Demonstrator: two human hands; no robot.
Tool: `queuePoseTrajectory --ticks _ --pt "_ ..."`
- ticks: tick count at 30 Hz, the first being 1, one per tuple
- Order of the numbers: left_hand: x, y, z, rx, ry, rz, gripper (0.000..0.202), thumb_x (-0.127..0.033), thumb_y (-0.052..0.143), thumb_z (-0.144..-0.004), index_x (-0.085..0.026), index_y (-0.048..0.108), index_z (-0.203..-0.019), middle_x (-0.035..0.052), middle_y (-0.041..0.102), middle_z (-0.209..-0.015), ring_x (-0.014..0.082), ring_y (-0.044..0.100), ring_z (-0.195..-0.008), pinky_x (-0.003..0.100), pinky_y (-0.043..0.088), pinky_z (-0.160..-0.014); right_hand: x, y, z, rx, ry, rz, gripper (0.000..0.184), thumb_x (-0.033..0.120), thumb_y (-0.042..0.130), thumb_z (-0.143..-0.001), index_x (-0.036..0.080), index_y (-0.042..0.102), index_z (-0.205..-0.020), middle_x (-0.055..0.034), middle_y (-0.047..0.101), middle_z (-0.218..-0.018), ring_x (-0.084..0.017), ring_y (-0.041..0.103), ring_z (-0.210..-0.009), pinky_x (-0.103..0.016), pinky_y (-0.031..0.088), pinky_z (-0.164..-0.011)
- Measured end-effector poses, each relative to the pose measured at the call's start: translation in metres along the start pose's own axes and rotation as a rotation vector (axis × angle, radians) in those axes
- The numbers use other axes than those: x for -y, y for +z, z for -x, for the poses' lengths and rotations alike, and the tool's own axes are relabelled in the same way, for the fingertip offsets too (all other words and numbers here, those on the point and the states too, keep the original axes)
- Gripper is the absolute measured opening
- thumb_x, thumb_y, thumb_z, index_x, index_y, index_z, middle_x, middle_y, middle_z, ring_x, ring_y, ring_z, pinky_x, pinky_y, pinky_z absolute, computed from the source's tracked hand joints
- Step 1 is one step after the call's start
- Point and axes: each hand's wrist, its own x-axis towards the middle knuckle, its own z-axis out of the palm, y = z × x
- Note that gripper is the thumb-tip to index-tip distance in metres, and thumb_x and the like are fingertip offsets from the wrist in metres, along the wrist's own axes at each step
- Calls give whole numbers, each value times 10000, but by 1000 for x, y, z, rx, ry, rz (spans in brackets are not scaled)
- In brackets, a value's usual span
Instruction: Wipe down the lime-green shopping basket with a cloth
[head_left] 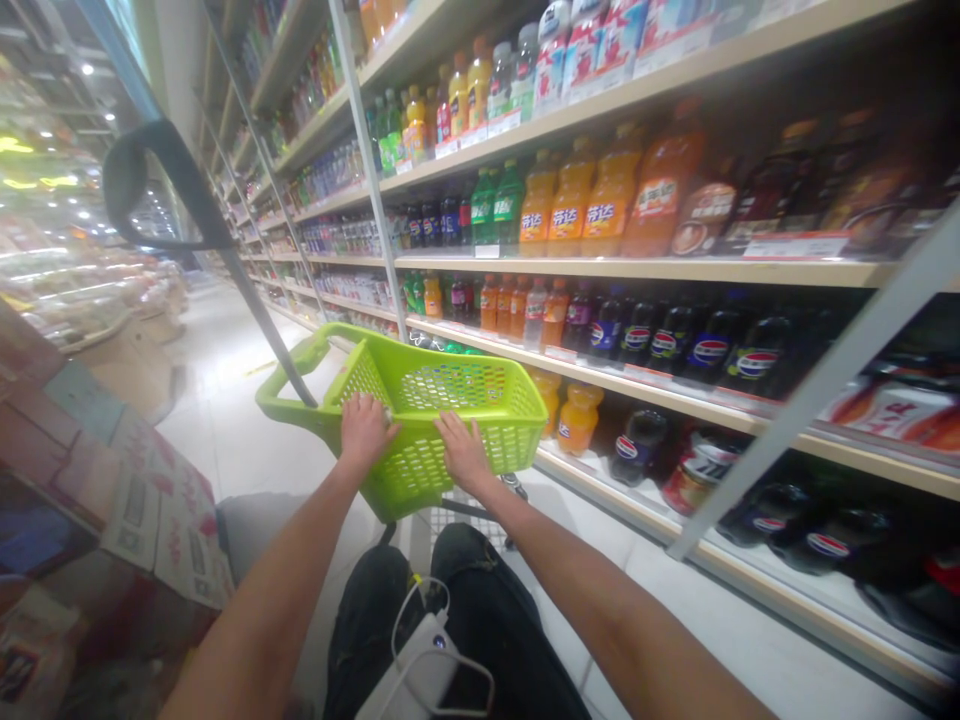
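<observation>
The left hand (365,432) and right hand (463,454) each close their grip over the near rim of the green basket (414,464), mid-scene, left of the shelves (675,270). There, orange bottles (568,212) read "芬达"; dark bottles (709,350), farther right, read "pepsi".

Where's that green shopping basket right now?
In the head view, the green shopping basket is near the middle, with the left hand and right hand on its near rim and drinks shelves rising to its right.
</observation>
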Motion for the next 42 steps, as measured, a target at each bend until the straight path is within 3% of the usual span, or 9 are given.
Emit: queuePoseTrajectory --ticks 4,8,12,17,22,27,31,39,42 --pt "9 -1 -5 3 74 -37 303 -179 443 -797 -128 565 -1070 149 565 -1152 273 429 -1178 406 331 -975 -6 -4 2 24 -33 6 626 51 410 -711 154 378 -1328 -90 336 -1422 -227 256 -1324 -511 159 -1061" --pt "33 -6 -4 -45 85 -105 438 -138 429 -797 -132 462 -1233 158 400 -1362 313 330 -1266 466 261 -1017 -9 -7 3 17 -29 -8 608 55 401 -723 148 383 -1324 -86 335 -1423 -226 251 -1326 -510 151 -1064" --pt "41 -8 0 -84 46 -158 429 -112 319 -831 -127 472 -1231 178 437 -1322 315 368 -1239 477 265 -1005 -7 -7 3 1 -1 -20 581 64 399 -734 142 403 -1310 -90 353 -1413 -230 256 -1323 -512 143 -1066" --pt "8 2 0 -76 84 -128 399 -126 339 -826 -105 509 -1186 174 535 -1188 291 441 -1166 436 308 -987 -3 -8 4 -16 24 -24 558 87 428 -739 145 424 -1295 -112 361 -1405 -244 245 -1326 -512 150 -1061" --pt "-22 13 0 -43 171 -50 429 -116 302 -843 -138 485 -1230 147 479 -1286 264 386 -1231 415 256 -1039 -6 -8 6 -33 16 -32 578 73 406 -737 130 397 -1312 -108 369 -1401 -230 253 -1323 -488 152 -1067" --pt "13 2 0 -36 108 -50 514 -140 422 -795 -156 400 -1309 146 424 -1348 291 339 -1267 456 224 -1052 -20 -9 11 -71 75 -3 589 86 404 -736 108 374 -1324 -113 356 -1408 -234 251 -1324 -482 164 -1064" --pt "31 -3 2 -94 34 -52 501 -134 366 -811 -167 396 -1310 144 444 -1327 294 365 -1246 476 254 -1032 -30 -12 14 -78 94 14 582 98 401 -740 86 374 -1321 -122 350 -1410 -245 252 -1323 -494 157 -1065" --pt "-39 23 4 -63 123 95 478 -118 335 -819 -169 432 -1284 112 440 -1343 262 367 -1251 426 271 -1044 -10 -18 6 -95 61 -65 577 84 379 -746 85 369 -1323 -130 356 -1404 -233 255 -1323 -492 170 -1066" --pt "-50 24 5 -52 144 154 490 -140 362 -811 -165 409 -1299 98 424 -1362 257 344 -1270 417 267 -1052 6 -19 -6 -101 14 -150 541 102 366 -777 87 382 -1318 -126 364 -1400 -215 268 -1318 -454 195 -1070"
